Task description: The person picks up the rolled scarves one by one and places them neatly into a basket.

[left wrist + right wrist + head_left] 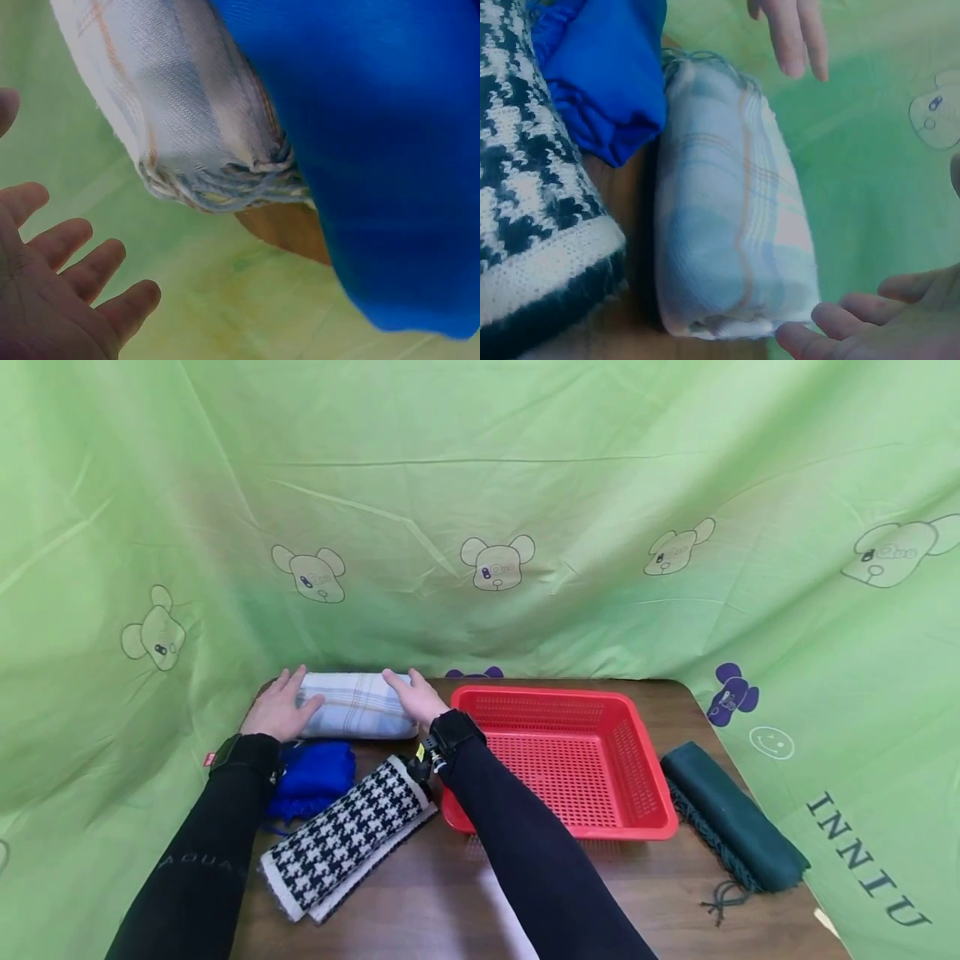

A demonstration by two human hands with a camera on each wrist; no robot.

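Note:
A rolled light-blue and white plaid scarf lies at the back left of the table. My left hand is at its left end, fingers extended and spread; the left wrist view shows that hand beside the fringed end. At the other end is my right hand, and in the right wrist view its straight fingertips come right up to the scarf's edge. Neither hand curls round it. Just in front of the plaid roll sits a folded blue scarf, close under my left wrist.
A black-and-white houndstooth scarf lies slantwise at front left. Right of centre stands a red perforated basket, under my right forearm in the head view. A dark green fringed scarf lies along the right edge. Green printed cloth hangs behind the table.

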